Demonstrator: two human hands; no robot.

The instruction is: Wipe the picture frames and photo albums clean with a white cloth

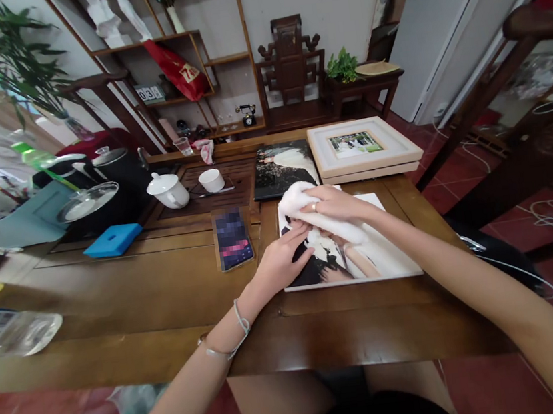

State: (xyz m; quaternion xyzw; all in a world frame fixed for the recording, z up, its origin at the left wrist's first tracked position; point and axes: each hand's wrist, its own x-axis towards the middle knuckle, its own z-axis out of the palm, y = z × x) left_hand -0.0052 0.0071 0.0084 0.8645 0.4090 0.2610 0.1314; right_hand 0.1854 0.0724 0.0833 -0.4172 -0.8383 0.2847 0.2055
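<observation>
Right fingers point(317, 193) on white cloth point(295, 196), left fingers point(296, 234) on photo panel point(331, 254)

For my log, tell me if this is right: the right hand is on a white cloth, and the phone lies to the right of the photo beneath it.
The side is wrong: the head view shows the phone to the left of the photo. The right hand is on a white cloth, as you say.
</observation>
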